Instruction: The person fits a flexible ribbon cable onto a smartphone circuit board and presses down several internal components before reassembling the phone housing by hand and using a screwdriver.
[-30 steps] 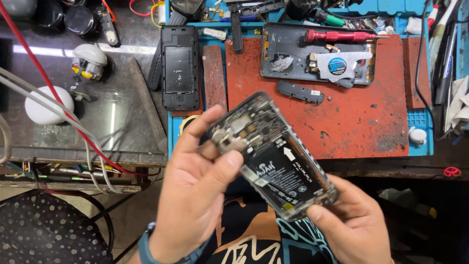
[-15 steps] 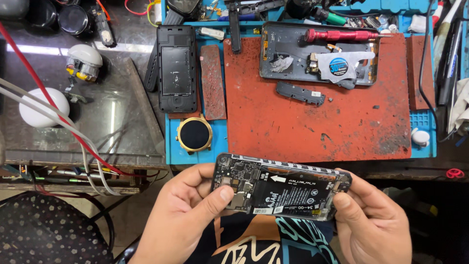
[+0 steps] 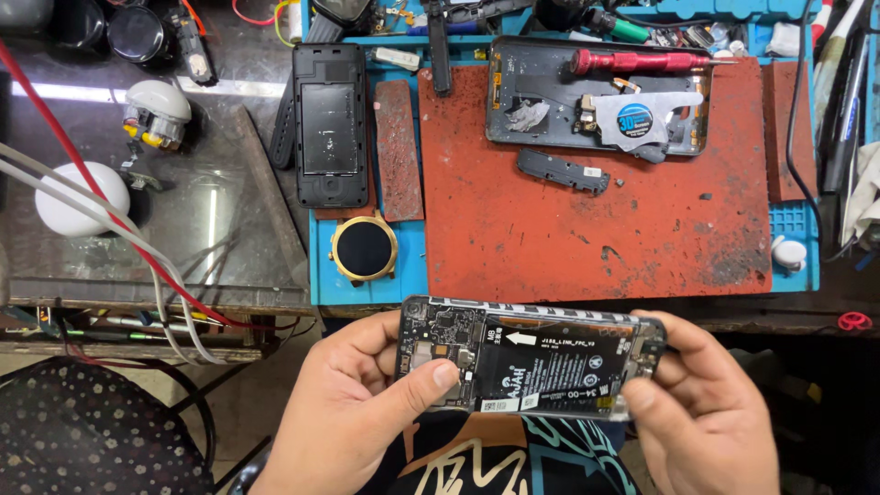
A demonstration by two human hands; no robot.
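Head view, phone: an opened phone (image 3: 532, 367) with its back cover off is held level between both hands, just below the bench edge and above the person's lap, insides turned up toward the camera so board and battery can be seen.
Head view, left hand: the left hand (image 3: 353, 412) cradles the board end, fingers curled underneath and thumb (image 3: 426, 383) pressed flat on the circuit board beside the battery; the grip is closed around that end.
Head view, right hand: the right hand (image 3: 706, 412) clamps the opposite end, thumb on the lower edge and fingers wrapped round the upper corner, likely steadying it while the other thumb works.
Head view, bench: a red mat (image 3: 596, 220) lies on a blue tray (image 3: 367, 284) well beyond the hands; on it rest a grey back cover (image 3: 541, 82), a red screwdriver (image 3: 642, 61) and a small dark strip part (image 3: 563, 171), apparently parked within reach.
Head view, left of mat: a second black phone (image 3: 330, 124) lies flat, with a round gold-rimmed watch (image 3: 364, 249) just below it.
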